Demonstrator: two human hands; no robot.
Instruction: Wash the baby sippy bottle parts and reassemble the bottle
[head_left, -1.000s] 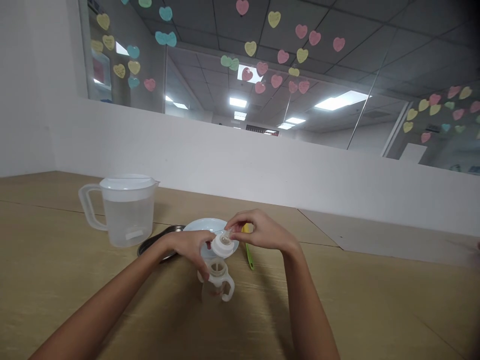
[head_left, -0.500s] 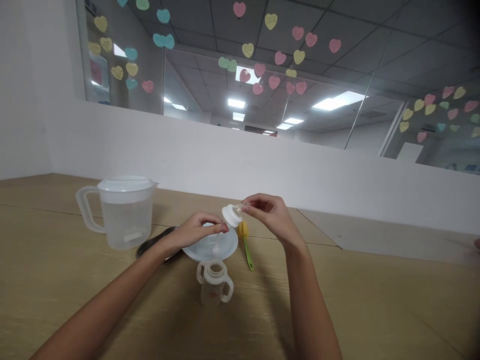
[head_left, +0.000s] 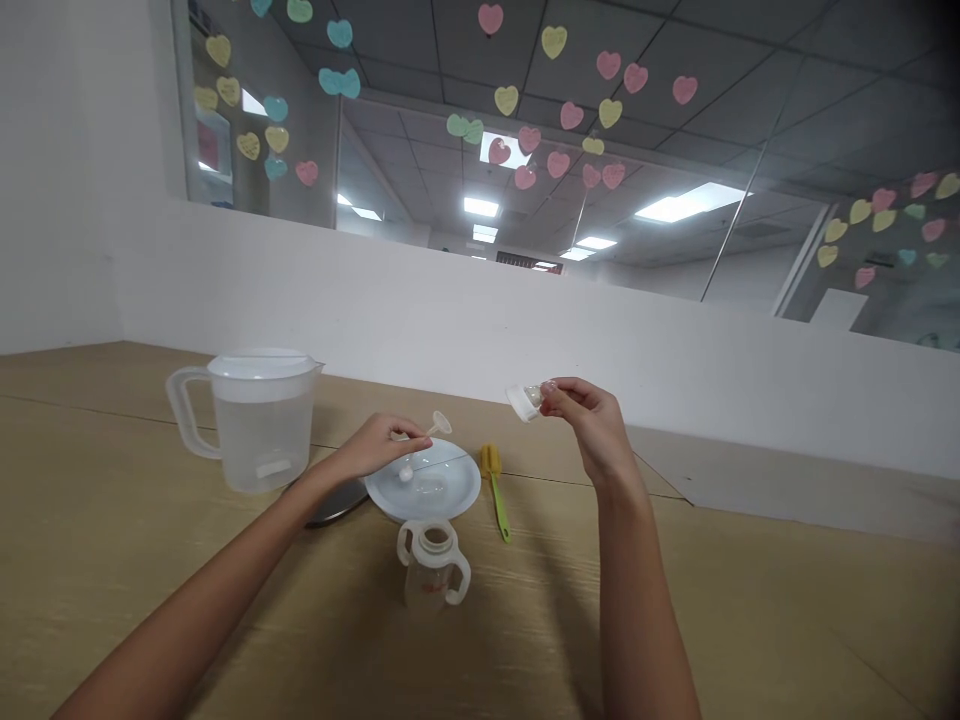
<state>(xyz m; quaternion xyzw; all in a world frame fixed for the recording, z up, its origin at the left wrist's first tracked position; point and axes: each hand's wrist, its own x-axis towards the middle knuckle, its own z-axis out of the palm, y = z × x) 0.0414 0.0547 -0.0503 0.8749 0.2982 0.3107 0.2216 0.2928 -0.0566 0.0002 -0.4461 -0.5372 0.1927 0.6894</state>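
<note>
My left hand (head_left: pixel 381 443) pinches a small straw piece with a pale disc top (head_left: pixel 441 424). A white ball (head_left: pixel 406 475) shows below my fingers over the white bowl (head_left: pixel 469 500); it looks like the straw's weighted end, though the join is hidden. Up to the right, my right hand (head_left: pixel 589 408) grips a clear bottle nipple (head_left: pixel 534 395) set in a white collar (head_left: pixel 519 403). Between my forearms stands a baby bottle (head_left: pixel 427 585) with two handles, upright and uncapped. Something clear (head_left: pixel 430 487) is in the bowl.
A lidded plastic pitcher (head_left: pixel 262 430) stands at the left. Partly behind my left forearm lies a dark metal tray (head_left: pixel 339 503). A bottle brush (head_left: pixel 496 495) with yellow head and green handle lies right of the bowl. A white wall (head_left: pixel 420 310) rises behind the table.
My right hand has moved right and up with the nipple and collar, away from my left hand. The straw's disc top now shows in my left hand, apart from the collar.
</note>
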